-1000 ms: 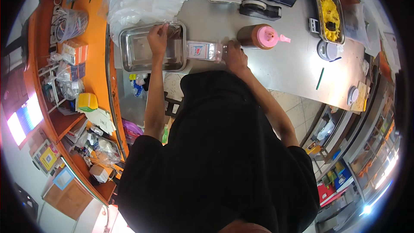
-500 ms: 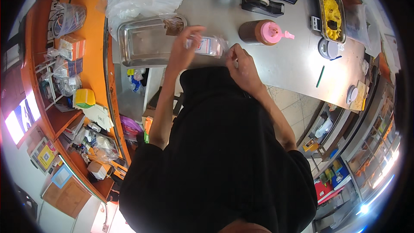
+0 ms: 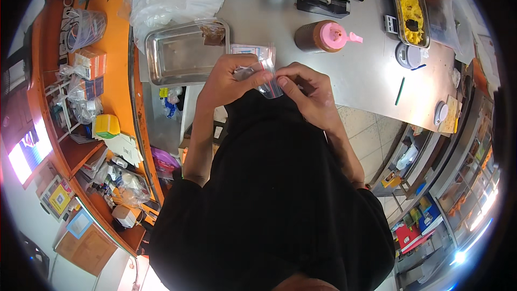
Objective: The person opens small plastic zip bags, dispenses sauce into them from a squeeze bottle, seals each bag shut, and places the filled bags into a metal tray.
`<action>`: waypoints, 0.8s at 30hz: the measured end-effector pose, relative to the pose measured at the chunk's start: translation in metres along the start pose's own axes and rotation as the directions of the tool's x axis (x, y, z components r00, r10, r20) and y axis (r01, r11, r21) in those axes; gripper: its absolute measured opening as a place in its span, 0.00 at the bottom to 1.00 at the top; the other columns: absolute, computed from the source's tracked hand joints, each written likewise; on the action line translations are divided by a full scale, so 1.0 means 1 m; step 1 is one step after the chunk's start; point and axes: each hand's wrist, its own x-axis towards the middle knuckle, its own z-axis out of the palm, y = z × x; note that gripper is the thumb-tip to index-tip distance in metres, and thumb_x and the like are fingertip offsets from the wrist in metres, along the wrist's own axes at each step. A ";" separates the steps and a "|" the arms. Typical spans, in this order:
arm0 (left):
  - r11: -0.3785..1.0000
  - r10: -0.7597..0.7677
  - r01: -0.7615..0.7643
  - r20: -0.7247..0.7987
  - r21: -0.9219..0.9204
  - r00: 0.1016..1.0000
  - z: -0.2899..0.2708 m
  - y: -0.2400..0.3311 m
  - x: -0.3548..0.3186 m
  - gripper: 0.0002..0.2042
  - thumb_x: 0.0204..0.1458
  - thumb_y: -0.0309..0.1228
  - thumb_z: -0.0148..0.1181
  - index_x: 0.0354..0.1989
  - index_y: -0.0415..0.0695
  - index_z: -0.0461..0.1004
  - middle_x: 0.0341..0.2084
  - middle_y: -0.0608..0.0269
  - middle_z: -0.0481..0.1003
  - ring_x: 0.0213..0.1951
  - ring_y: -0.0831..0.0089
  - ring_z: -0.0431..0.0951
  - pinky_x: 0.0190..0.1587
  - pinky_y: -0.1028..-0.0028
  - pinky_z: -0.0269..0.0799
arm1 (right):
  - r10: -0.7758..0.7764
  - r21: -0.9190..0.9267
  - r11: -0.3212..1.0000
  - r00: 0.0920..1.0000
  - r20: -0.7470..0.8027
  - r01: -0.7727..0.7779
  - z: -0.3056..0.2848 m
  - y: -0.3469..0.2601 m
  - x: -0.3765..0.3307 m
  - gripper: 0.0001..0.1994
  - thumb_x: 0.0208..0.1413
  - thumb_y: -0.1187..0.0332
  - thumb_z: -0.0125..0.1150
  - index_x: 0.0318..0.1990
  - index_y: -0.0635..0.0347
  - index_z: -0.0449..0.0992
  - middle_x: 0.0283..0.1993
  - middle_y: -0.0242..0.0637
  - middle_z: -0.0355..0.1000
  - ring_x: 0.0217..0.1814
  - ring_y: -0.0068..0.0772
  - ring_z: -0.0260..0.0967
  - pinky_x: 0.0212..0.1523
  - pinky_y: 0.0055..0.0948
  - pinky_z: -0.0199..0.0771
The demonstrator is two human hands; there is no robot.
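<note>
1. The bag (image 3: 271,66), clear plastic with a reddish line near one end, is held between the two hands, in front of the person's chest at the near edge of the table (image 3: 366,73).
2. The left hand (image 3: 232,80) is partly curled, with thumb and fingers pinching the bag from its left side.
3. The right hand (image 3: 306,90) has its thumb and fingertips drawn close together at the bag's right edge; its other fingers are bent.
4. Just beyond the left hand, partly hidden, lies a white label (image 3: 245,49) with blue print, too small to make out.
5. Left of it is the tray (image 3: 180,54), a brown packet (image 3: 214,33) at its far right corner.
6. The bottle (image 3: 309,36), pink-capped, lies beyond the right hand, apart from it.
</note>
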 end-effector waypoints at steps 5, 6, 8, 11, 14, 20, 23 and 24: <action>0.985 0.163 -0.147 -0.219 0.090 0.962 0.016 0.004 0.012 0.13 0.47 0.34 0.74 0.35 0.40 0.78 0.25 0.65 0.73 0.27 0.74 0.68 0.31 0.73 0.63 | -0.006 -0.097 0.995 1.000 0.004 0.006 -0.001 -0.008 -0.001 0.03 0.59 0.76 0.61 0.38 0.67 0.79 0.31 0.31 0.74 0.32 0.16 0.67 0.33 0.20 0.67; 0.963 0.257 -0.184 -0.454 0.199 0.853 0.022 0.006 0.015 0.15 0.46 0.35 0.75 0.35 0.40 0.77 0.28 0.64 0.74 0.28 0.72 0.69 0.31 0.71 0.64 | -0.020 -0.080 0.997 0.998 -0.063 0.015 0.000 -0.006 -0.001 0.03 0.58 0.76 0.62 0.37 0.67 0.80 0.31 0.30 0.74 0.32 0.15 0.67 0.33 0.20 0.66; 0.942 0.305 -0.168 -0.525 0.292 0.795 0.023 0.013 0.014 0.17 0.44 0.36 0.76 0.36 0.41 0.76 0.30 0.64 0.74 0.29 0.72 0.69 0.32 0.71 0.65 | -0.027 -0.087 0.996 0.993 -0.115 0.017 -0.003 -0.006 0.001 0.03 0.56 0.77 0.64 0.37 0.67 0.80 0.31 0.30 0.74 0.31 0.15 0.66 0.32 0.19 0.65; 0.955 0.249 -0.137 -0.459 0.264 0.853 0.030 0.023 0.007 0.18 0.43 0.36 0.77 0.36 0.40 0.75 0.31 0.63 0.74 0.31 0.71 0.70 0.33 0.71 0.66 | -0.059 -0.143 0.989 0.985 -0.160 0.036 -0.002 -0.010 0.001 0.02 0.56 0.77 0.66 0.35 0.67 0.80 0.30 0.29 0.73 0.29 0.13 0.64 0.30 0.18 0.63; 0.988 0.150 -0.135 -0.250 0.075 0.956 0.042 0.025 0.006 0.14 0.49 0.34 0.72 0.35 0.38 0.75 0.28 0.62 0.74 0.29 0.71 0.70 0.34 0.73 0.67 | -0.118 -0.197 0.977 0.980 -0.158 0.085 0.001 -0.013 -0.002 0.02 0.56 0.78 0.66 0.35 0.67 0.80 0.30 0.29 0.74 0.28 0.13 0.63 0.28 0.17 0.62; 0.985 0.038 -0.072 -0.204 -0.157 0.978 0.035 0.024 0.002 0.10 0.60 0.28 0.58 0.31 0.33 0.73 0.23 0.57 0.72 0.25 0.71 0.69 0.33 0.72 0.67 | 0.002 0.068 0.998 0.990 -0.140 0.008 -0.001 -0.012 0.000 0.02 0.57 0.77 0.66 0.36 0.66 0.81 0.31 0.30 0.75 0.28 0.12 0.65 0.27 0.16 0.64; 0.991 -0.068 0.084 -0.154 0.104 0.986 0.033 0.028 0.000 0.10 0.61 0.28 0.56 0.31 0.32 0.72 0.21 0.53 0.71 0.23 0.71 0.68 0.30 0.71 0.66 | 0.093 0.072 0.994 0.987 -0.127 -0.085 0.001 -0.013 -0.001 0.01 0.58 0.77 0.65 0.36 0.65 0.80 0.30 0.29 0.75 0.26 0.13 0.66 0.26 0.17 0.65; 0.992 -0.060 0.075 -0.144 0.100 0.988 0.034 0.025 0.001 0.10 0.61 0.28 0.56 0.31 0.32 0.72 0.21 0.53 0.71 0.23 0.71 0.68 0.30 0.71 0.66 | 0.107 0.021 0.994 0.985 -0.133 -0.105 0.004 -0.008 -0.002 0.02 0.59 0.77 0.64 0.36 0.65 0.80 0.30 0.28 0.74 0.25 0.13 0.65 0.26 0.17 0.65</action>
